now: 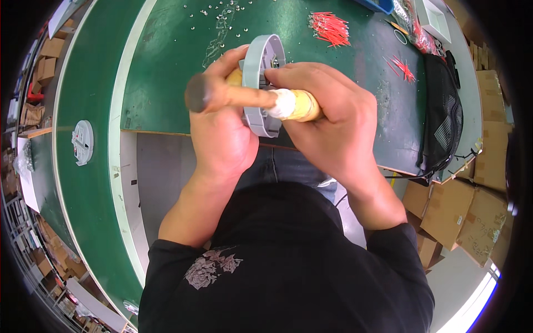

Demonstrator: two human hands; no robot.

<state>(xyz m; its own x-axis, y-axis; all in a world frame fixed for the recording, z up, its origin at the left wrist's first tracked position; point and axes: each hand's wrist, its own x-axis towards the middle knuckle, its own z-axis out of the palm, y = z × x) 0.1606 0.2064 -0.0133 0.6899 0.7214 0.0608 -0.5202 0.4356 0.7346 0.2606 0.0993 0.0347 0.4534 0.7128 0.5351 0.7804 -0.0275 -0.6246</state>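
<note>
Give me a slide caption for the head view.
Left hand gripping a round grey plastic housing, right hand holding a yellow-wrapped tool, at a green-topped workbench.

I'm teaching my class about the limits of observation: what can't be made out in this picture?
Head view:
Grey round housing: inside partly covered by the right hand.
Brown rod: its dark end is blurred.
Left hand: most fingertips hidden behind the housing.
Blue tray: cut off by the top edge.
Small metal parts: too small to identify.
</note>
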